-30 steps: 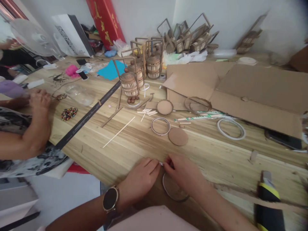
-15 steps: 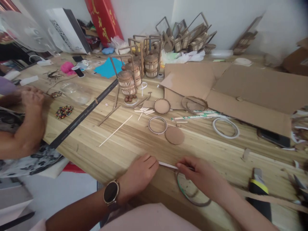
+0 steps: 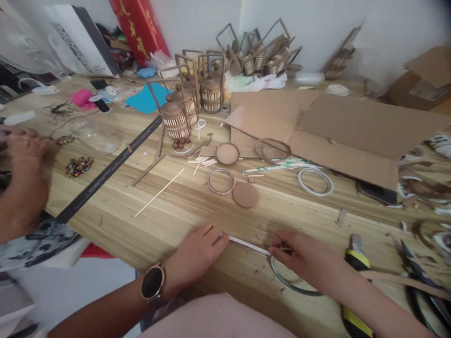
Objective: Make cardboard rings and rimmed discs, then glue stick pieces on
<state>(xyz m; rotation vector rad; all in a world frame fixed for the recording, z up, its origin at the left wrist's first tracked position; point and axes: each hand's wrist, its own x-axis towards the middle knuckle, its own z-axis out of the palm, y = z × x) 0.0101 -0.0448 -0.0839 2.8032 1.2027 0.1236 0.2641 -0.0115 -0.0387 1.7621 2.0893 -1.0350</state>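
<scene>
My left hand (image 3: 200,249), with a round watch (image 3: 152,282) on its wrist, rests on the table with fingers bent and closed on one end of a narrow white strip (image 3: 248,245). The strip runs straight to my right hand (image 3: 296,256), where thumb and fingertips pinch it. Below that hand, a thin ring-shaped coil (image 3: 299,287) with a pale green and white inner side lies partly hidden. Whether the strip joins the coil is hidden by the fingers. Beyond my hands lie a brown cardboard disc (image 3: 245,195) and a thin ring (image 3: 221,181).
Yellow-black cutters (image 3: 357,258) and dark scissors (image 3: 419,267) lie at the right. Flattened cardboard (image 3: 345,126), a white tape ring (image 3: 315,181) and small lidded baskets (image 3: 175,119) stand farther back. Another person's arm (image 3: 26,188) rests at the left, beside a long black strip (image 3: 109,173).
My right hand has moved a little right, away from my left hand, so more white strip shows between them. The whole view has also turned slightly right.
</scene>
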